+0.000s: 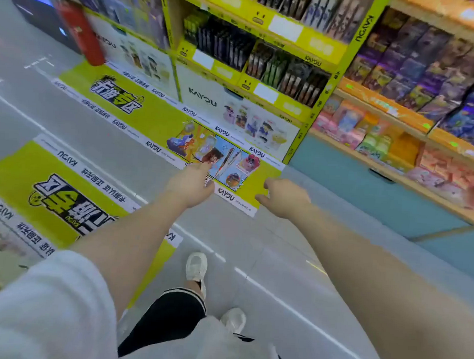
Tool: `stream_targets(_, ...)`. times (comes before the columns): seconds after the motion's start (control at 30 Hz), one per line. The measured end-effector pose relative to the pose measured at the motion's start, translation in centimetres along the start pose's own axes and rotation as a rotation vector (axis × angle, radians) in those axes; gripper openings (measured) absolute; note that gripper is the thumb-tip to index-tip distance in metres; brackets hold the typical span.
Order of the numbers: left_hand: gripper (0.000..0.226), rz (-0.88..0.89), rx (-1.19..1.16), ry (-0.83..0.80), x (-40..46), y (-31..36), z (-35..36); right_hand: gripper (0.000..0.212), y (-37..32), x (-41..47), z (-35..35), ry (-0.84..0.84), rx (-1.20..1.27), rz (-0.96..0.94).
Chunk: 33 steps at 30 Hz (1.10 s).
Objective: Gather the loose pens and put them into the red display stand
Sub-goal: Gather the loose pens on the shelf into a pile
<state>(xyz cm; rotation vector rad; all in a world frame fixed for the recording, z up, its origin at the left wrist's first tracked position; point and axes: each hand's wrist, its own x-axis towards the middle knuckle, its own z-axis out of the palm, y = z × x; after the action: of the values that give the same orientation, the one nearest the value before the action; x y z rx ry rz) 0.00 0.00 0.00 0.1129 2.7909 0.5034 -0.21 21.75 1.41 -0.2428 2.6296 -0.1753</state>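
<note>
Two slim pens [226, 161] lie side by side on a yellow floor sticker [156, 119] at the foot of the yellow shelf unit; blur hides their detail. My left hand [191, 183] reaches down toward them with fingers stretched out, its fingertips just left of the pens, holding nothing. My right hand [283, 196] hovers to the right of the pens over the sticker's corner, fingers loosely curled and empty. No red display stand is in view.
A yellow shelf unit [254, 55] with card packs stands ahead. Orange shelves [416, 126] of boxed goods run along the right. A red fire extinguisher [79, 31] stands at the back left. A second yellow sticker [63, 193] covers the grey floor at left. My feet [197, 268] are below.
</note>
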Motion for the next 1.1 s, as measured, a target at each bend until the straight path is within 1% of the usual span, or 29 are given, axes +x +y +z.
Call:
stream_targets(0.1, 0.044, -0.116, -0.036, 0.056, 0.5, -3.6, -1.8, 0.040, -3.5, 2.6, -1.1, -0.010, -0.031, -0.093)
stream_targets(0.2, 0.045, -0.175, -0.074, 0.083, 1.6, -7.8, -3.8, 0.042, -7.9, 6.0, -2.4, -0.004, -0.093, -0.182)
stream_targets(0.3, 0.046, -0.248, -0.087, 0.117, 2.7, -12.8, -6.3, 0.038, -12.7, 10.2, -3.8, -0.022, -0.146, -0.249)
stream_targets(0.4, 0.046, -0.336, -0.117, 0.161, 3.7, -17.9, -9.3, 0.028, -18.4, 15.0, -5.4, -0.015, -0.186, -0.312)
stream_targets(0.57, 0.051, -0.476, -0.177, 0.169, 4.2, -26.1, -13.4, 0.031, -29.0, 23.0, -7.4, -0.036, -0.187, -0.409)
stream_targets(0.63, 0.051, -0.534, -0.205, 0.196, 4.5, -29.1, -15.0, 0.034, -33.6, 25.4, -8.2, -0.046, -0.208, -0.479)
stream_targets(0.77, 0.051, -0.598, -0.249, 0.258, 5.5, -34.3, -17.2, 0.041, -41.0, 30.0, -9.2, -0.057, -0.278, -0.631)
stream_targets(0.9, 0.051, -0.636, -0.338, 0.276, 8.1, -39.3, -19.0, 0.046, -46.4, 36.3, -9.9, -0.049, -0.327, -0.693)
stream_targets(1.1, 0.051, -0.750, -0.388, 0.334, 14.5, -48.0, -24.2, 0.035, -55.3, 46.9, -12.4, -0.049, -0.321, -0.788)
